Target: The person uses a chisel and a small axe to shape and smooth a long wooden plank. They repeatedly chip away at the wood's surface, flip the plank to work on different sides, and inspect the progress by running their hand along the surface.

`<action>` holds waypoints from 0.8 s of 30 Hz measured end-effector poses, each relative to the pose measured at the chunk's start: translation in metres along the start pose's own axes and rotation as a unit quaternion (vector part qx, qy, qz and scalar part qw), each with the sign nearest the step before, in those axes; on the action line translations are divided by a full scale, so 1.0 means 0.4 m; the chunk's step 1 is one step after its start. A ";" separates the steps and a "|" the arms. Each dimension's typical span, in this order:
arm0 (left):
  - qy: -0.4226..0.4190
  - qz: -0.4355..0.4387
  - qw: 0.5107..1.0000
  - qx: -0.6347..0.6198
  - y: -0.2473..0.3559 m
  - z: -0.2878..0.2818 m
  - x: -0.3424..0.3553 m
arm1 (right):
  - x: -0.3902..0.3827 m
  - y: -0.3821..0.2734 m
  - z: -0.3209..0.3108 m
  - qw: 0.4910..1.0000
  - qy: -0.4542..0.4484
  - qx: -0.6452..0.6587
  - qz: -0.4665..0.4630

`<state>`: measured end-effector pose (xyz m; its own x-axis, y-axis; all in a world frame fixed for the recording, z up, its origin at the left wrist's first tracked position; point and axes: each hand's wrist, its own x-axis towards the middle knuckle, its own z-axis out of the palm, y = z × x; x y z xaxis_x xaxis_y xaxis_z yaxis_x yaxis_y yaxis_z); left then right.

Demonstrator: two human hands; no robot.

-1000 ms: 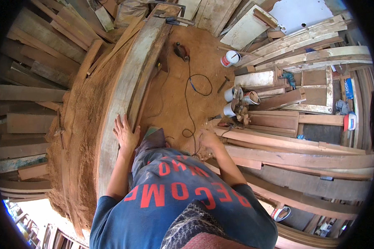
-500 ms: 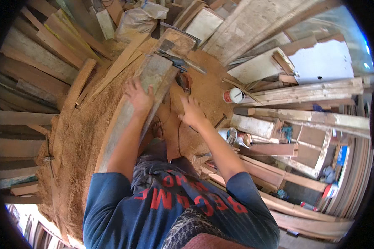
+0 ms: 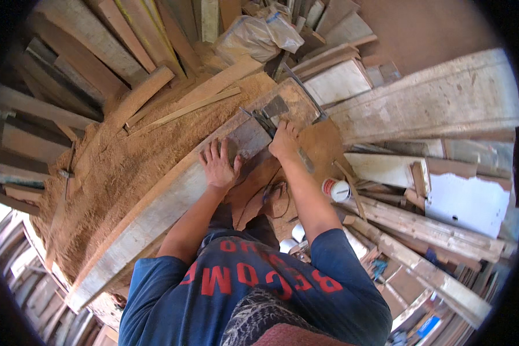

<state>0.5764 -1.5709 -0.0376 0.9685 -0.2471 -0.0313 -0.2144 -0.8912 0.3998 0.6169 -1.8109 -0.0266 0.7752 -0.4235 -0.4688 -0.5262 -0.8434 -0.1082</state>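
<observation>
Since the earlier frame, both hands have been moved up one long plank (image 3: 155, 210): the left hand (image 3: 219, 166) is laid spread flat, the right hand (image 3: 284, 141) curled upon its metal-clad end.

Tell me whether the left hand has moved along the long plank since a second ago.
Yes. The left hand has slid forward along the long plank, away from the body and toward the far end near the plastic bag.
</observation>
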 end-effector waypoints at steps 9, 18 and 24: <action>0.013 -0.026 0.999 0.033 0.021 -0.008 -0.009 | 0.035 0.053 -0.064 0.995 -0.079 -0.004 -0.066; 0.021 -0.032 0.999 0.032 0.038 -0.022 0.001 | -0.017 0.129 -0.044 0.994 -0.063 -0.019 -0.091; 0.017 -0.047 0.999 0.022 0.034 -0.014 -0.006 | -0.040 0.110 -0.026 0.994 -0.050 -0.050 -0.085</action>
<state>0.5718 -1.5801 -0.0269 0.9882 -0.1493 -0.0354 -0.1272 -0.9259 0.3556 0.5850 -1.8447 -0.0146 0.8087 -0.2412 -0.5364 -0.3493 -0.9307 -0.1081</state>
